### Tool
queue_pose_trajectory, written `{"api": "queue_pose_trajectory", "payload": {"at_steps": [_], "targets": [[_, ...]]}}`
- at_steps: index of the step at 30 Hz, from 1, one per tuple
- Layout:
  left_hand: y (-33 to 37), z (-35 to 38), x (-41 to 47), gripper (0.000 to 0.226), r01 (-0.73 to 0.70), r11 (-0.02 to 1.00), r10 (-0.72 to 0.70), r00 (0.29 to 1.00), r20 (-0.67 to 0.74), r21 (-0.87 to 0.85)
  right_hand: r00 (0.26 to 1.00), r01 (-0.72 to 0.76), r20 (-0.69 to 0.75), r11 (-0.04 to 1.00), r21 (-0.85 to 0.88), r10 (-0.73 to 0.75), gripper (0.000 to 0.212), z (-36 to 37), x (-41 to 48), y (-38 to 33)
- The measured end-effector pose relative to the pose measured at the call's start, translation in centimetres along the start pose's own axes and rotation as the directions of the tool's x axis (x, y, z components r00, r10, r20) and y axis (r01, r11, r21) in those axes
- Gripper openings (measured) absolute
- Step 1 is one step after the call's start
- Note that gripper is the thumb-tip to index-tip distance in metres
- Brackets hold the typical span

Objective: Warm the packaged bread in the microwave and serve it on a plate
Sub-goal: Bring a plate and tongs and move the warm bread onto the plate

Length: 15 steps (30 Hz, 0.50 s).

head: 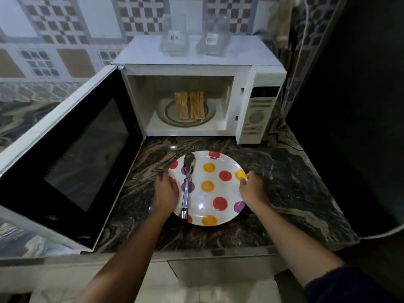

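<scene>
A white plate (220, 189) with red, yellow and purple dots sits on the marble counter in front of the microwave (258, 114). Metal tongs (187, 189) lie across the plate's left half. My left hand (166, 191) holds the plate's left rim and my right hand (251, 189) holds its right rim. The microwave door (72, 154) stands wide open to the left. Inside, several bread slices (189, 104) stand side by side on the glass turntable (170, 114).
Two clear glass containers (175, 36) stand on top of the microwave. A white cable (303, 40) runs down the wall at the right. A dark appliance or wall (354, 106) borders the counter (284, 182) on the right.
</scene>
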<state>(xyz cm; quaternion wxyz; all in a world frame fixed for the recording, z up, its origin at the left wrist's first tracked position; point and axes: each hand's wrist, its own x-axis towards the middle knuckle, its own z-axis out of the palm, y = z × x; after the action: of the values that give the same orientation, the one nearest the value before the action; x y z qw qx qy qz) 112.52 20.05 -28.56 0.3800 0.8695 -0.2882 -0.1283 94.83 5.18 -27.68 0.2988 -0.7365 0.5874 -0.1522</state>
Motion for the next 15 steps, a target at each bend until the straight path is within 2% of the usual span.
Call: {"api": "queue_pose_trajectory", "payload": {"at_steps": [5, 8, 15], "targets": [[0.3, 0.8, 0.8, 0.046, 0.005, 0.996, -0.001, 0.999, -0.043, 0.091, 0.994, 0.108, 0.005, 0.979, -0.171, -0.109, 0.024, 0.2, 1.9, -0.1], [0.7, 1.0, 0.8, 0.047, 0.061, 0.988, -0.057, 0.998, -0.030, 0.142, 0.992, 0.122, -0.006, 0.983, -0.136, -0.124, 0.021, 0.3, 2.5, -0.1], [-0.5, 0.4, 1.0, 0.041, 0.030, 0.981, -0.021, 0.999, -0.046, 0.193, 0.979, 0.197, -0.030, 0.976, -0.096, -0.200, 0.020, 0.7, 2.7, 0.4]]}}
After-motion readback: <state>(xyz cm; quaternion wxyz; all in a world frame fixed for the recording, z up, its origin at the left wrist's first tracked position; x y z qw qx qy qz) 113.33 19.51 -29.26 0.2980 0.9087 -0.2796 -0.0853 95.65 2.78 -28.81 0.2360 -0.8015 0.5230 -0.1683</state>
